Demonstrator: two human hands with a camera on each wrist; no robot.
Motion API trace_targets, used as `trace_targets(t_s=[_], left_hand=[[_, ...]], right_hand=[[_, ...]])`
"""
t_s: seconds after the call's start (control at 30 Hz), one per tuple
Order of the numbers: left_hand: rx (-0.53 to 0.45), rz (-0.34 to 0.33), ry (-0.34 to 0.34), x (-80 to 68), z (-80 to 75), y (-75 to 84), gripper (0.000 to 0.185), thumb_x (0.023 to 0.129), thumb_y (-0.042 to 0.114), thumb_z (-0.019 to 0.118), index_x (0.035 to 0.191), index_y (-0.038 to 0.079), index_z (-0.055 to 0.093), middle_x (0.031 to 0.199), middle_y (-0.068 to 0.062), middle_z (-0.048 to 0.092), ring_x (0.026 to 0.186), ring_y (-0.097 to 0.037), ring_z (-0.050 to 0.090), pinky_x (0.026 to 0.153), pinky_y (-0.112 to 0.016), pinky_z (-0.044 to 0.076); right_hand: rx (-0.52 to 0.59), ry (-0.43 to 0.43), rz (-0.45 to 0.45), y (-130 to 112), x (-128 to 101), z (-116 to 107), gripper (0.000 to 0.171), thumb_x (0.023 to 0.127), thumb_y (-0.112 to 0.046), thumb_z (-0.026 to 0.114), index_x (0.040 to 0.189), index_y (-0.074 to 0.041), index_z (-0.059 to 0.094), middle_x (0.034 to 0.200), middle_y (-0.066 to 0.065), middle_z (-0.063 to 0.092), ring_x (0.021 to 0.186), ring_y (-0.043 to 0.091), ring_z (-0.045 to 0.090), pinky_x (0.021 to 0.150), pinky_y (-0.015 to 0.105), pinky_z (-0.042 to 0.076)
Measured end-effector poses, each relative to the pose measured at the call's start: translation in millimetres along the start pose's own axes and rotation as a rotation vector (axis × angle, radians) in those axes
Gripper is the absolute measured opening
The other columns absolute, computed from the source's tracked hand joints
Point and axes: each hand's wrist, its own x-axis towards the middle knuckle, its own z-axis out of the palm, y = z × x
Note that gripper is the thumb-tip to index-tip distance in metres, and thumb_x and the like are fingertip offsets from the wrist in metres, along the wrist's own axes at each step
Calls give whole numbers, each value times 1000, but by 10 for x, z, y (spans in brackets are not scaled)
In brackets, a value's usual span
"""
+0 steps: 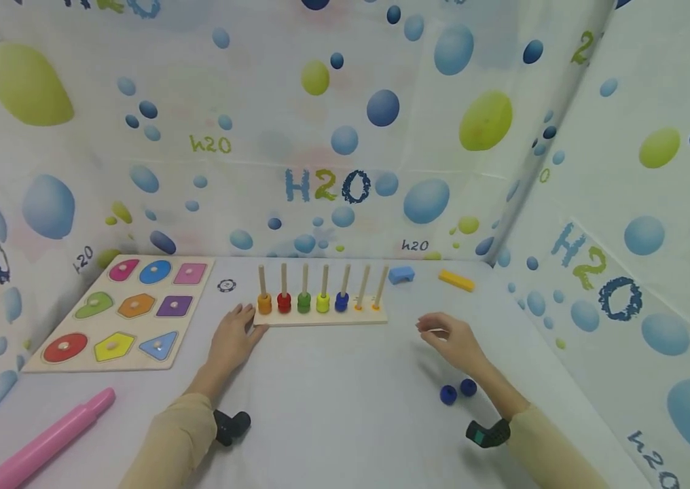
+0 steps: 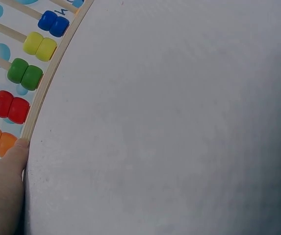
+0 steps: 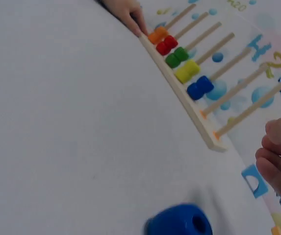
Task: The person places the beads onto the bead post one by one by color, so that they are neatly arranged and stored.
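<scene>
A wooden bead stand (image 1: pixel 320 320) with several upright pegs is on the white table. Pairs of orange, red, green, yellow and blue beads (image 1: pixel 341 302) sit on its left and middle pegs; the two right pegs carry none. My left hand (image 1: pixel 233 343) holds the stand's left end, thumb along the front edge. To the right of the stand, my right hand (image 1: pixel 450 337) hovers above the table with fingers loosely curled and nothing visible in them. Two loose blue beads (image 1: pixel 448 394) lie below it; one blue bead (image 3: pixel 179 221) shows large in the right wrist view.
A shape puzzle board (image 1: pixel 100 320) lies at the left, with a pink marker-like stick (image 1: pixel 45 441) in front of it. Behind the stand are a blue arch block (image 1: pixel 401 274) and a yellow block (image 1: pixel 456 280). A bubble-printed curtain (image 1: pixel 247 95) borders the table.
</scene>
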Motion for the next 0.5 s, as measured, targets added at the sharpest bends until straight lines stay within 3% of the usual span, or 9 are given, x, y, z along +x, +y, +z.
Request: trace_targets(t_s=[0.23, 0.5], left_hand=[[0, -3, -6, -9, -9, 2, 60, 92, 30, 61, 135, -8, 44, 139, -26, 42, 132, -45, 30, 108, -58, 24], [12, 10, -2, 10, -4, -11, 60, 92, 31, 61, 135, -8, 44, 139, -27, 42, 131, -46, 31, 108, -59, 25]], right_hand=[[-56, 3, -13, -7, -439, -221, 21, 83, 10, 64, 104, 8, 62, 96, 19, 68, 87, 34, 66, 76, 32, 57], [-137, 21, 29, 380, -797, -347, 24, 81, 3, 70, 102, -5, 65, 96, 3, 70, 87, 16, 67, 74, 22, 56]])
